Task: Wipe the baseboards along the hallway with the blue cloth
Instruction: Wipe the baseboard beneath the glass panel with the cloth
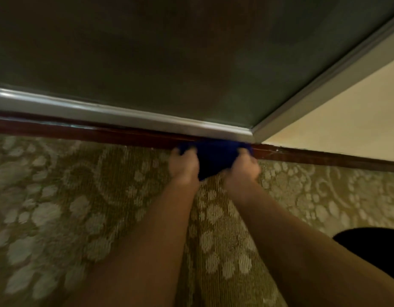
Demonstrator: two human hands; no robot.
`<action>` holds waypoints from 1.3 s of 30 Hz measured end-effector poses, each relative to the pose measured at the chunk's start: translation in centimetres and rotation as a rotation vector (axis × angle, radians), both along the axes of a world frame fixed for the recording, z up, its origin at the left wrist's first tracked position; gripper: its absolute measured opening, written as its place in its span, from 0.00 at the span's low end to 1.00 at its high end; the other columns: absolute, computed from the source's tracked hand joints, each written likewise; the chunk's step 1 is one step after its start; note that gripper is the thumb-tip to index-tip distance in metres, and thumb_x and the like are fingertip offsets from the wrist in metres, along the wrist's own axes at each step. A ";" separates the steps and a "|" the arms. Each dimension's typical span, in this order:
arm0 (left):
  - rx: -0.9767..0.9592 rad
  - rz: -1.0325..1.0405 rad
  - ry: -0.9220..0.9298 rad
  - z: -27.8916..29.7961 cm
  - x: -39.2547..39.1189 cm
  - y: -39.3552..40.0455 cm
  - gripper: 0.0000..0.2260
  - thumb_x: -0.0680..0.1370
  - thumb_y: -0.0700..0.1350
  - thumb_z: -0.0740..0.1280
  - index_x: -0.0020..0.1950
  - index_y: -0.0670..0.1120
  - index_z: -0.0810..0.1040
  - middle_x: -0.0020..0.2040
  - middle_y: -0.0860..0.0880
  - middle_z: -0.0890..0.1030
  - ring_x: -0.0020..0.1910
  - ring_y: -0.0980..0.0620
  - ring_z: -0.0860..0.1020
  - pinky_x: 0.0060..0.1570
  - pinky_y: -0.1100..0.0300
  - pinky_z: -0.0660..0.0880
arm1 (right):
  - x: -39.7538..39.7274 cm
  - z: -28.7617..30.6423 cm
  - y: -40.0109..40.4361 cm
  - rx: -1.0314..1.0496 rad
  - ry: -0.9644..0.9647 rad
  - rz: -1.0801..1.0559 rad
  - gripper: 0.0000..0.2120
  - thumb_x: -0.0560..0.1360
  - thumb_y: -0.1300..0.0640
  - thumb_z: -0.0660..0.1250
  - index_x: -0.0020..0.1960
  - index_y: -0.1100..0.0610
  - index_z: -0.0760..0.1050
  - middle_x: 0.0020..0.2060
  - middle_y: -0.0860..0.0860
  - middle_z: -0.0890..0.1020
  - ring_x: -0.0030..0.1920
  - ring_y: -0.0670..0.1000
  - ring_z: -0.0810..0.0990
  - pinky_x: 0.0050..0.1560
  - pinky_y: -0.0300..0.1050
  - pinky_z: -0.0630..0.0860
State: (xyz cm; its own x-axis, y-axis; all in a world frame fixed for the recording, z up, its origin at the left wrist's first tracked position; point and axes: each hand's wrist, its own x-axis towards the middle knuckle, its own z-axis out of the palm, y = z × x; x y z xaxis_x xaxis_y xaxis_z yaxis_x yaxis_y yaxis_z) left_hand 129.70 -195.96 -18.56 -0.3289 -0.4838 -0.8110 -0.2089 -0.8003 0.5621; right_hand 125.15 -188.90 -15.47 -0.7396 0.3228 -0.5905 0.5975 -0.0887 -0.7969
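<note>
1. From my feed I see the blue cloth (pixel 210 159) bunched between both hands, pressed against the dark wooden baseboard (pixel 80 131) just below the corner of a silver-framed dark panel (pixel 147 63), roughly at 12 o'clock from the forearms.
2. The left hand (pixel 184 166) grips the cloth's left end with curled fingers; the right hand (pixel 243 166) grips the right end the same way. Both are blurred, so I cannot tell how firm either hold is.
3. My first worry: the cloth sags toward 6 o'clock onto the patterned carpet (pixel 58 218). If it drags there, it may pick up lint and smear it on the wood.
4. The cloth covers only a short stretch. The baseboard runs on toward 9 o'clock and toward 3 o'clock under the cream wall (pixel 346 120); a hurried pass could skip parts.
5. The silver frame (pixel 125 111) overhangs the wood just above the knuckles. Pushing hard could scrape them against its edge, or leave the top ledge beneath it unwiped.
6. A dark shape (pixel 368 244) at 4 o'clock sits near the right forearm; I cannot tell what it is, but it could get in the way of a slide rightward.
</note>
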 end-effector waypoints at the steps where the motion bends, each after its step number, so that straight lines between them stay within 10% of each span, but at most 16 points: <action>1: 0.080 -0.119 0.060 0.6 -0.2 0.3 0.14 0.77 0.41 0.69 0.62 0.46 0.77 0.65 0.42 0.78 0.59 0.42 0.78 0.62 0.45 0.76 | -0.9 0.5 0.6 -0.015 0.006 -0.096 0.21 0.78 0.56 0.65 0.70 0.57 0.70 0.63 0.56 0.78 0.58 0.57 0.78 0.59 0.52 0.76; 8: 0.031 0.097 0.042 2.7 1.4 -2.8 0.13 0.78 0.42 0.67 0.61 0.44 0.78 0.57 0.45 0.80 0.54 0.43 0.79 0.59 0.43 0.77 | 2.1 -0.3 -4.1 -0.167 -0.099 -0.138 0.24 0.80 0.51 0.61 0.75 0.48 0.63 0.71 0.53 0.70 0.66 0.60 0.72 0.54 0.52 0.71; 15: -0.065 0.606 0.049 -0.5 10.3 -11.8 0.17 0.79 0.44 0.65 0.69 0.46 0.74 0.62 0.44 0.79 0.56 0.42 0.79 0.57 0.44 0.77 | 8.8 -1.3 -13.1 -0.138 -0.110 0.406 0.12 0.75 0.58 0.68 0.58 0.58 0.77 0.50 0.57 0.81 0.50 0.58 0.80 0.55 0.57 0.79; 22: -0.254 0.612 0.018 -0.4 11.5 -17.8 0.21 0.78 0.46 0.66 0.71 0.49 0.71 0.64 0.46 0.78 0.58 0.44 0.78 0.61 0.42 0.75 | 10.8 -0.7 -15.9 -0.301 -0.250 0.604 0.12 0.76 0.58 0.69 0.59 0.57 0.75 0.53 0.57 0.79 0.47 0.53 0.76 0.57 0.55 0.79; 26: -0.293 0.559 -0.031 0.8 7.4 -13.0 0.20 0.79 0.44 0.66 0.71 0.45 0.70 0.60 0.47 0.77 0.62 0.43 0.76 0.61 0.52 0.74 | 7.8 -0.6 -11.5 -0.284 -0.181 0.361 0.02 0.73 0.62 0.69 0.43 0.59 0.75 0.40 0.57 0.80 0.39 0.54 0.77 0.49 0.54 0.79; 31: -0.081 0.327 0.014 1.1 4.6 -6.2 0.25 0.78 0.44 0.67 0.75 0.49 0.67 0.71 0.44 0.73 0.66 0.41 0.74 0.66 0.45 0.72 | 5.0 -1.0 -6.9 -0.248 -0.042 0.035 0.14 0.75 0.62 0.67 0.60 0.62 0.76 0.50 0.59 0.80 0.47 0.57 0.79 0.50 0.54 0.78; 39: -0.112 0.383 0.039 2.7 13.1 -13.6 0.20 0.80 0.43 0.63 0.71 0.39 0.70 0.70 0.40 0.74 0.48 0.49 0.79 0.48 0.55 0.76 | 9.5 0.4 -12.1 -0.370 -0.258 0.502 0.11 0.76 0.62 0.68 0.58 0.56 0.73 0.53 0.56 0.80 0.43 0.51 0.78 0.48 0.52 0.78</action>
